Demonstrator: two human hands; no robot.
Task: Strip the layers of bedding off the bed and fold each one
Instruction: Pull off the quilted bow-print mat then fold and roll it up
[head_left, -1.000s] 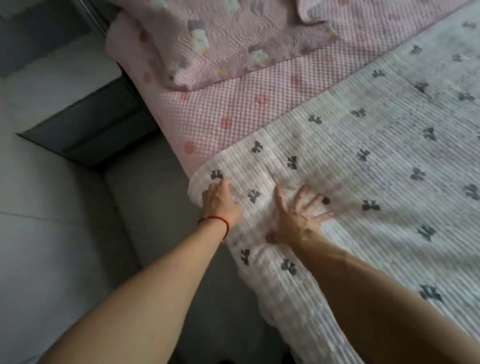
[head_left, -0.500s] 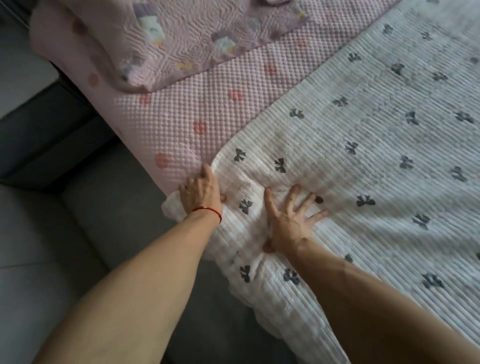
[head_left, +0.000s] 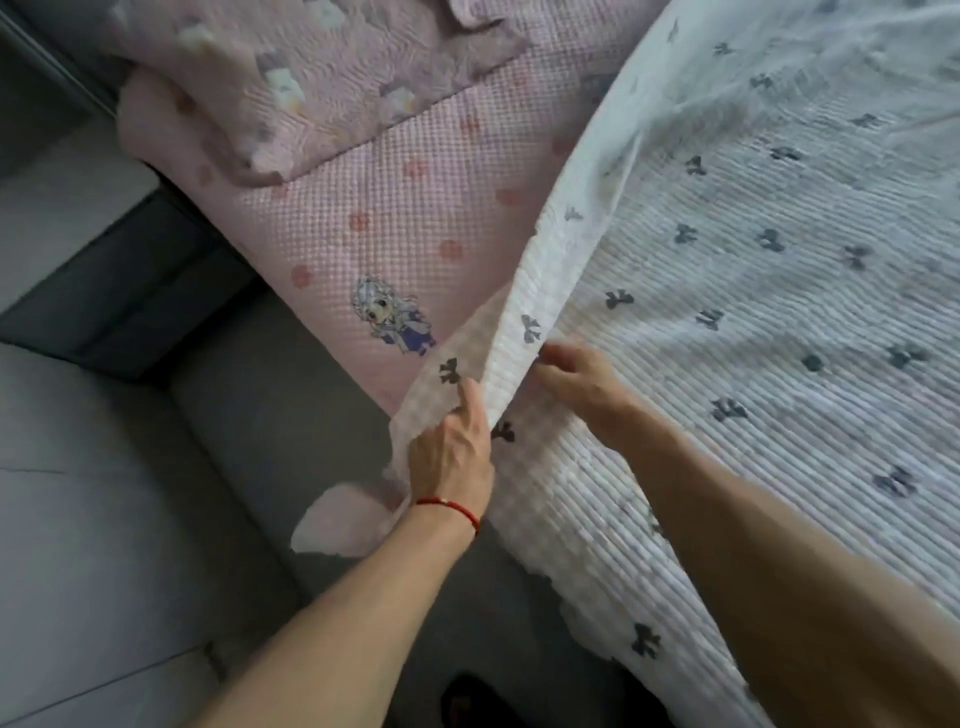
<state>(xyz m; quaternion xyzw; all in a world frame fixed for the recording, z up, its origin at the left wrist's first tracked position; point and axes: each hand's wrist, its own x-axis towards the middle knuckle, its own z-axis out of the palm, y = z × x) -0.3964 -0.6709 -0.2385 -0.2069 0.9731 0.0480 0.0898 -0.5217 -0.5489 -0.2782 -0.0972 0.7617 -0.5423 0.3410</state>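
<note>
With your left hand (head_left: 453, 457) and right hand (head_left: 574, 376) pinched on the lifted corner of the white ribbed bow-print blanket (head_left: 753, 291), peel it evenly off the pink waffle-textured sheet (head_left: 395, 208).

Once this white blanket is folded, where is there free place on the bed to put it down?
The pink sheet lies bare between the pillow and the lifted edge of the white blanket; only a printed cartoon figure marks it. The head end is crowded by the pillow. The left hand and right hand grip the blanket's corner.
</note>
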